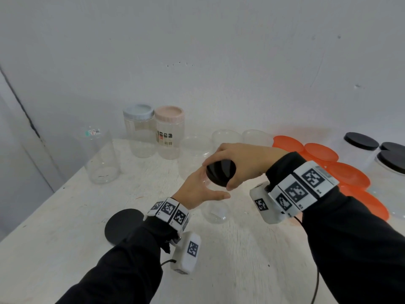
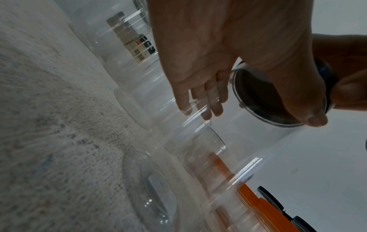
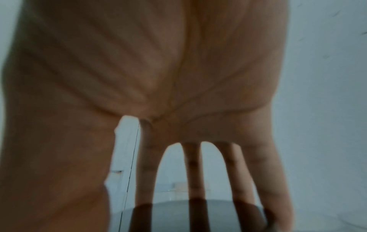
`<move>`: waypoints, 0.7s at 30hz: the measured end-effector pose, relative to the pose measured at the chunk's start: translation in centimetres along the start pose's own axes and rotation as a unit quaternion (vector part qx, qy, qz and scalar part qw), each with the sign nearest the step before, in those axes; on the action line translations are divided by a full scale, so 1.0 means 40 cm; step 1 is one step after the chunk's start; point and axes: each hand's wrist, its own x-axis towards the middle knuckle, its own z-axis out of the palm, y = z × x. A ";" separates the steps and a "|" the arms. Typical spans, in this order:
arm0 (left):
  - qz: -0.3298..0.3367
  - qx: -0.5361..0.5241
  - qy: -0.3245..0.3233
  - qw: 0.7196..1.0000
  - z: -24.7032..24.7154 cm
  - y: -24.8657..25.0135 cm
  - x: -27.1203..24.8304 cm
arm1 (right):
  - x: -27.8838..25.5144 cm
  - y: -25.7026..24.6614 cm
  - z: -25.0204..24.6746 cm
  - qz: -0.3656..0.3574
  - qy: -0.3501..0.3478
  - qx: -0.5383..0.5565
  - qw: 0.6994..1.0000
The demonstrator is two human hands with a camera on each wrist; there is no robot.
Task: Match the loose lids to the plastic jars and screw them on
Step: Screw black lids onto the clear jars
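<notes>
In the middle of the head view my right hand [image 1: 228,170] grips a black round lid [image 1: 221,173] from above, fingers and thumb curled round its rim. The lid sits, slightly tilted, on the mouth of a small clear plastic jar [image 1: 215,210] that stands on the table. My left hand [image 1: 208,187] holds this jar near its top, thumb in front and fingers behind. In the left wrist view the lid's underside [image 2: 258,97] shows beside my thumb. In the right wrist view my fingers [image 3: 192,180] reach down onto the lid [image 3: 198,218]. A second black lid [image 1: 122,224] lies half under my left forearm.
A tall open clear jar [image 1: 100,159] stands at the left. Jars with a blue lid [image 1: 138,111] and a pink lid [image 1: 168,114] stand at the back beside several open jars [image 1: 225,137]. Orange lids [image 1: 321,151] and black-lidded jars [image 1: 360,140] fill the right side.
</notes>
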 end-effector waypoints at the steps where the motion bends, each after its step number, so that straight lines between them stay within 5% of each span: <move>1: 0.001 0.000 0.003 1.000 0.000 0.000 0.000 | 0.002 0.000 -0.001 0.002 0.013 -0.004 1.000; 8: 0.002 -0.002 0.011 1.000 0.004 0.005 -0.002 | 0.012 -0.008 0.009 0.032 0.096 -0.054 0.993; 14: -0.002 0.000 0.010 1.000 0.004 0.003 0.000 | 0.002 0.019 -0.014 -0.010 -0.031 -0.002 0.999; 21: -0.002 -0.025 0.034 0.999 0.012 0.001 -0.003 | 0.012 0.025 -0.010 -0.027 0.031 -0.009 0.999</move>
